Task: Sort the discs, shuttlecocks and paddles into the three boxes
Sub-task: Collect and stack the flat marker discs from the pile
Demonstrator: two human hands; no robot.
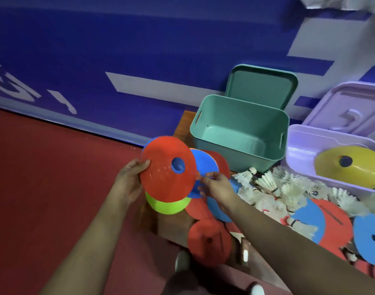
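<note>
While the left hand [129, 182] grips a red disc [161, 173], the right hand [216, 185] pinches a half-hidden blue disc [201, 162].

Red disc [165, 167], center: thin plastic, smooth, slight sheen, faint ring ridges near the hole. Blue disc [200, 165] behind it: same smooth plastic, duller. Green disc [167, 206] below: glossy plastic. Yellow disc [352, 165], right: very glossy plastic, bright highlights. Teal box [239, 133] and lid [261, 86], upper center-right: moulded plastic, smooth, satin. Lilac box [297, 141], right edge: plastic, shinier than the teal. Shuttlecocks [267, 182], lower right: white feathers, ragged, matt. Table [182, 122] corner by the 2 boxes: brown wood, low sheen. Floor [44, 167], left: red, matt. Wall [118, 50], top: blue, matt.
</note>
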